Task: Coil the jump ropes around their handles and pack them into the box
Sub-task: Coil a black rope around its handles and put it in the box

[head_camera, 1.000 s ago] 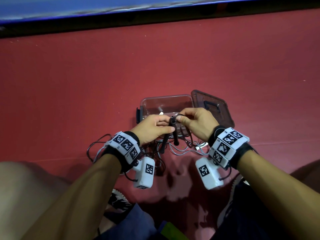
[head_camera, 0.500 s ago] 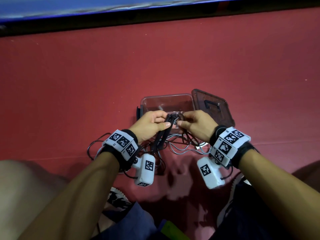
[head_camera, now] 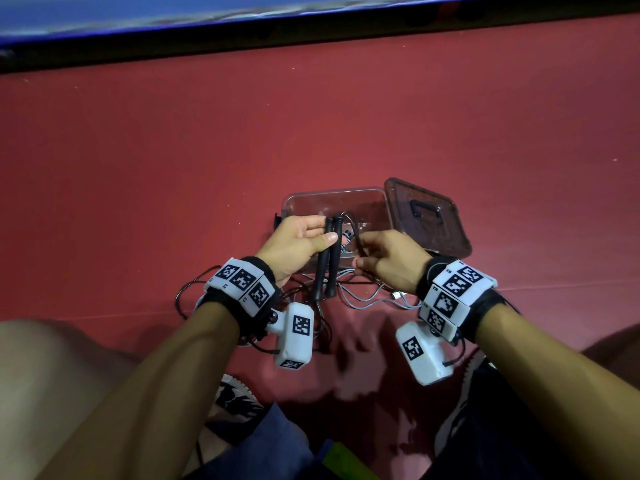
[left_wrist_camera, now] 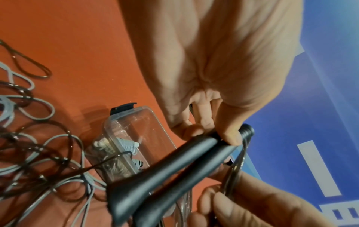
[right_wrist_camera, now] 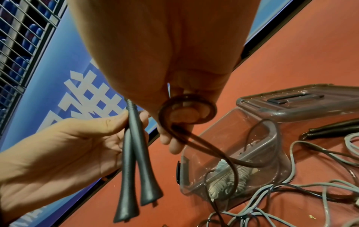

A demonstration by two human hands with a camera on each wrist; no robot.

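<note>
My left hand (head_camera: 323, 232) grips two black jump-rope handles (head_camera: 327, 258) side by side near their top ends; they hang almost upright over the front of the clear box (head_camera: 332, 199). The same handles (right_wrist_camera: 134, 153) flare at the bottom. My right hand (head_camera: 362, 252), just right of them, pinches their dark rope (right_wrist_camera: 186, 110), which curls in a loop round its fingers and trails down to the floor. A coiled grey rope (left_wrist_camera: 124, 145) lies inside the box (left_wrist_camera: 136, 122).
The box's dark lid (head_camera: 427, 216) lies open at the right. Loose grey and dark ropes (head_camera: 363, 296) tangle on the red floor in front of the box. Another pair of black handles (right_wrist_camera: 330, 130) lies beside it. My knees flank the lower edge.
The black handles have swung from a slant to nearly upright in my left hand. My right hand has drawn the dark rope down and to the right, apart from the handle tops.
</note>
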